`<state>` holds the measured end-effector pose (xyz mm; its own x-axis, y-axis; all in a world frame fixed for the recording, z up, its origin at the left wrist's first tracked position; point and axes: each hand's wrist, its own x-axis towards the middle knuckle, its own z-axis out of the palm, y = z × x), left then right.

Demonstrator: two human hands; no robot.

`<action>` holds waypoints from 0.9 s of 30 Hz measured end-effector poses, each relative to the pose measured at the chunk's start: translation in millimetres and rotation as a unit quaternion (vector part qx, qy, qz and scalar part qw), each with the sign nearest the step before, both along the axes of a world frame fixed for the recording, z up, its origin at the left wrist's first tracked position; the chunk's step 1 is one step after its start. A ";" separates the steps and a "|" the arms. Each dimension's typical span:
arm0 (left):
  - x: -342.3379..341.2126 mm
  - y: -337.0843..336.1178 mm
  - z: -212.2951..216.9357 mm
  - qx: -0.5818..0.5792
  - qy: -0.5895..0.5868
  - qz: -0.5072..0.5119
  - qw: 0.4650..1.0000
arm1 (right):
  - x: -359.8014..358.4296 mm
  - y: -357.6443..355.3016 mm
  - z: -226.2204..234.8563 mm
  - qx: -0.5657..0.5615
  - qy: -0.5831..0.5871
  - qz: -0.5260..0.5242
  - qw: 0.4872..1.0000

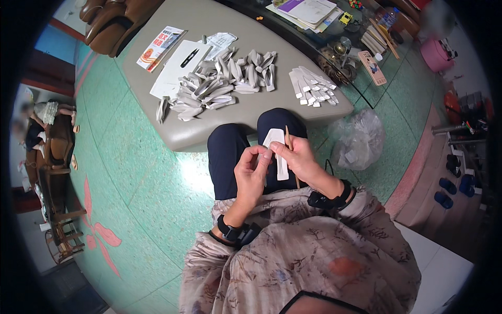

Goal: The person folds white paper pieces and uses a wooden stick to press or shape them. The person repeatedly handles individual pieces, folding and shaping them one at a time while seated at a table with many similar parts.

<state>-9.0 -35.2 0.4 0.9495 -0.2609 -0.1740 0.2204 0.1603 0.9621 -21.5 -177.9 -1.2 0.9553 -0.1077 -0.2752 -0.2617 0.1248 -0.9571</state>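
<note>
Over my lap, both hands are closed on a flat white strip-like piece (282, 167) with a rounded upper end; I cannot tell if it is paper or cloth. The fingertips of my left hand (252, 170) pinch its left edge. My right hand (303, 159) grips its right side, thumb on top, and also holds a thin wooden stick (287, 134) upright along the piece. Beyond my knees, a loose heap of folded grey-white pieces (222, 86) lies on a grey padded bench (293, 49). To its right, similar flat pieces (312, 86) are fanned out with their ends towards me.
A white board (175, 70) with black tweezers (189, 58) and a booklet (159, 47) lie left of the heap. On the right are a clear plastic bag (361, 138) on the green floor (141, 157), a dark table with papers (308, 13), and a pink bucket (436, 55).
</note>
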 end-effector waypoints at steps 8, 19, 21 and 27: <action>7.5 0.7 -6.3 0.062 -0.058 -0.007 0.996 | 4.3 -9.4 11.5 0.145 0.108 0.058 0.982; 6.3 -7.0 -1.8 0.114 -0.102 0.050 0.987 | 8.4 9.2 6.3 -0.074 -0.021 -0.087 0.993; 8.2 -7.9 2.6 0.119 -0.116 0.045 0.985 | 15.6 -0.8 14.0 0.258 0.100 -0.077 0.958; 9.5 -2.5 -1.8 0.106 -0.107 0.021 0.988 | 15.1 -18.7 1.3 0.177 0.088 0.065 0.978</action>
